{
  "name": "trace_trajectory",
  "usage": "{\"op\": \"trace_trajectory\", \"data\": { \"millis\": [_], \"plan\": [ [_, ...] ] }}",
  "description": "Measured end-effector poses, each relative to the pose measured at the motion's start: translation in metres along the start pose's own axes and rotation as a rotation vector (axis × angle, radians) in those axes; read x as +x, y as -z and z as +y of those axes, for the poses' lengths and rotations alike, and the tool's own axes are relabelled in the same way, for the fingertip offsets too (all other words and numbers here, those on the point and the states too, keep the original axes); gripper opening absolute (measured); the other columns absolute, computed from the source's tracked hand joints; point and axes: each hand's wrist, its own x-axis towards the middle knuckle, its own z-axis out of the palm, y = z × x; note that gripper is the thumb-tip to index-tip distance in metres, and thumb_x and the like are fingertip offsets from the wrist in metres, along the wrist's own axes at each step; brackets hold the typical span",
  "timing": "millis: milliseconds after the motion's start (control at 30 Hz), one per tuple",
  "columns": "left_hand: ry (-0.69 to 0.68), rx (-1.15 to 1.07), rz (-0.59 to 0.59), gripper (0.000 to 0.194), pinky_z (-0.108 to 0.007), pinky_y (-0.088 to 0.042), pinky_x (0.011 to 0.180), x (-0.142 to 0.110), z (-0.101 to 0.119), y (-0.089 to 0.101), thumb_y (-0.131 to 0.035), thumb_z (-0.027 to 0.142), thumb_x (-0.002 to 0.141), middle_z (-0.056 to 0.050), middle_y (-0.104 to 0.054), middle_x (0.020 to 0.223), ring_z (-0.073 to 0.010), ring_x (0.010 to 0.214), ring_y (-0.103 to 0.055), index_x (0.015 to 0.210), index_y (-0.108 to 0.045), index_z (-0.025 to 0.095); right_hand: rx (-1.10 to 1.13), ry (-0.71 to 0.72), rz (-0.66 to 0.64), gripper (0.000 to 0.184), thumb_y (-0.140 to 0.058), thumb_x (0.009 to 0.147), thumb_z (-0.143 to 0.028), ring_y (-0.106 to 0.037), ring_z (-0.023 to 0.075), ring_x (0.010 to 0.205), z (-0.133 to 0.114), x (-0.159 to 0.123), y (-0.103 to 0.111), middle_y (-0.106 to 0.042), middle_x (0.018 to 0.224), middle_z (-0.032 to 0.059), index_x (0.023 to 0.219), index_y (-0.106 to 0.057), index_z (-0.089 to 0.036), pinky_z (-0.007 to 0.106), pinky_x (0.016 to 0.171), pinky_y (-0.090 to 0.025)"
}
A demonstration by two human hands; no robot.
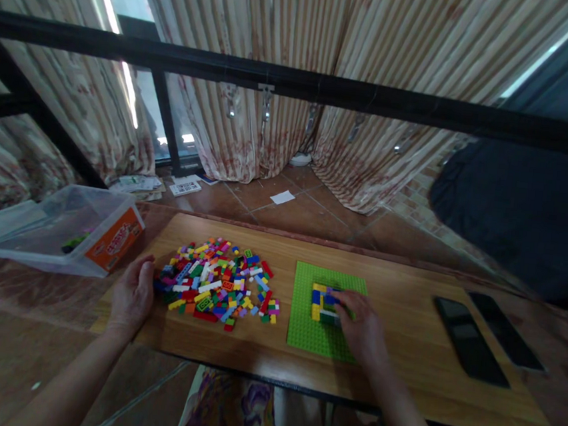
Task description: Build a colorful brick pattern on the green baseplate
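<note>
A green baseplate (302,332) lies on the wooden table, bearing a low structure of toy building bricks (316,303) in yellow, blue and white. My right hand (362,324) is over the structure's right side, fingers pinched on a small brick at its upper edge. The fingers partly cover that brick, so its colour is unclear. To the left spreads a heap of loose multicoloured bricks (227,286). Beside the heap's left end rests my left hand (133,295), loosely open with no brick visible in it; some of its fingers are hidden.
A clear plastic box (58,258) with an orange label stands left of the table, a few bricks inside. Two dark phone-like slabs (470,341) (506,331) lie at the table's right end. A black metal rail (296,82) crosses beyond the table, before striped curtains (282,25).
</note>
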Motion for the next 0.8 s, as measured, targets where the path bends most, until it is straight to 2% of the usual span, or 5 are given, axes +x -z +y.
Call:
{"op": "trace_trajectory", "data": {
  "millis": [200,433,533,700,800],
  "plan": [
    [-0.012,0.008,-0.001,0.045,-0.045,-0.049,0.095,0.0,0.002,0.0,-0.036,0.046,0.09,-0.013,-0.066,0.11,-0.0278,0.101,-0.063,0.112,-0.061,0.016,-0.02,0.009,0.011,0.025,-0.053,0.085,-0.031,-0.058,0.0255,0.106,0.009,-0.005,-0.008,-0.073,0.102,0.0047,0.1,-0.073,-0.025,0.047,0.095,-0.046],
    [-0.03,0.023,0.003,0.043,-0.043,-0.048,0.097,-0.001,0.004,0.001,-0.035,0.045,0.091,-0.012,-0.066,0.11,-0.0274,0.105,-0.062,0.11,-0.061,0.016,0.024,-0.045,0.059,0.026,-0.054,0.083,-0.032,-0.059,0.0261,0.107,0.006,-0.005,-0.01,-0.073,0.103,0.007,0.1,-0.073,-0.025,0.049,0.095,-0.046],
    [-0.04,0.028,0.001,0.043,-0.043,-0.049,0.096,-0.001,0.004,0.001,-0.036,0.044,0.091,-0.011,-0.066,0.11,-0.0273,0.103,-0.062,0.11,-0.061,0.016,0.049,-0.11,0.108,0.031,-0.057,0.08,-0.037,-0.06,0.0262,0.105,0.007,-0.007,-0.008,-0.072,0.105,0.0094,0.102,-0.072,-0.022,0.048,0.094,-0.047],
    [-0.06,0.015,0.009,0.043,-0.045,-0.049,0.095,-0.001,0.004,0.0,-0.035,0.043,0.091,-0.012,-0.066,0.111,-0.0272,0.103,-0.062,0.11,-0.061,0.015,0.083,-0.326,0.168,0.045,-0.057,0.078,-0.05,-0.062,0.0266,0.099,0.016,-0.01,-0.008,-0.07,0.106,0.0121,0.108,-0.068,-0.018,0.047,0.09,-0.047],
    [-0.047,0.022,0.007,0.043,-0.044,-0.049,0.094,0.0,0.003,0.0,-0.036,0.043,0.091,-0.012,-0.066,0.11,-0.0268,0.101,-0.063,0.11,-0.062,0.015,0.066,-0.348,0.201,0.05,-0.056,0.078,-0.054,-0.061,0.0271,0.1,0.02,-0.008,-0.011,-0.068,0.109,0.0136,0.109,-0.067,-0.017,0.048,0.09,-0.046]
  ]
}}
